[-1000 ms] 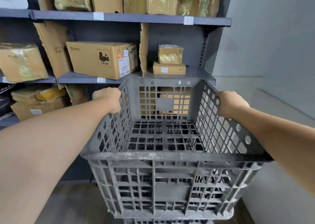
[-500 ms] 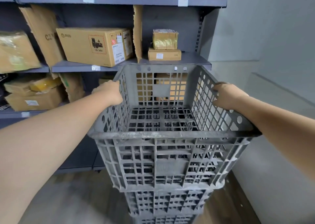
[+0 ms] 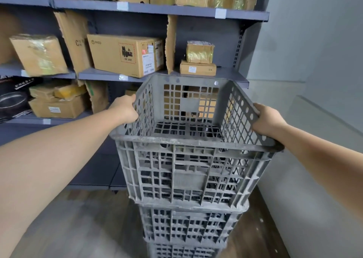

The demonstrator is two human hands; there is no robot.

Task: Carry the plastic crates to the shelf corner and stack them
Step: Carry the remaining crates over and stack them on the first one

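Observation:
A grey plastic lattice crate (image 3: 188, 171) stands uppermost on a stack in the corner by the shelf. My left hand (image 3: 125, 108) grips its left rim. My right hand (image 3: 267, 120) grips its right rim. The crate is empty. Under it sits a second grey crate (image 3: 188, 224), and the top of a third crate (image 3: 184, 251) shows at the bottom edge. The top crate rests on or just above the second one; I cannot tell which.
A dark metal shelf unit (image 3: 149, 8) rises behind the stack, loaded with cardboard boxes such as a large PICO box (image 3: 121, 55) and two small parcels (image 3: 198, 61). A grey wall (image 3: 304, 169) closes the right side. Wooden floor (image 3: 82, 222) lies to the left.
The held crate has come down onto the stack, so more of the crates beneath it shows. Both hands have stayed on its rims.

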